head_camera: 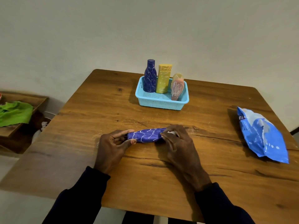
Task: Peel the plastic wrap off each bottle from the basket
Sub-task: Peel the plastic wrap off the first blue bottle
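L hand (pixel 111 144) pinches the left end of the purple-blue bottle (pixel 146 135) btwn thumb and forefinger, the other fingers curled in behind; R hand (pixel 179 143) is curled over the bottle's right end, fingertips bent down onto it, w/ a small white bit showing under them; can't tell whether that is cap or wrap. Both wrists come in from the bottom edge in dark sleeves (pixel 84 196).

The bottle lies on its side on the wooden table (pixel 145 183), long axis running left-right, approx. mid-table and right in front of the person; pale creased lines run all over it, i.e. the wrap is on.

Further back, well apart from the hands, a light blue basket (pixel 161 103) sits near the table's far edge; 3 more bottles are in it: a dark blue bottle (pixel 150 78) at left, upright; a yellow bottle (pixel 163 80) just beside it, upright; a peach bottle (pixel 177 88) at right, tilted; all 3 show the same pale lines.

Near the table's right edge a blue-and-white packet (pixel 262 135) lies flat; off the table's left side, lower down, a wooden shelf (pixel 32 101) holds a green cloth (pixel 14 113); plain pale wall (pixel 145 29) behind.
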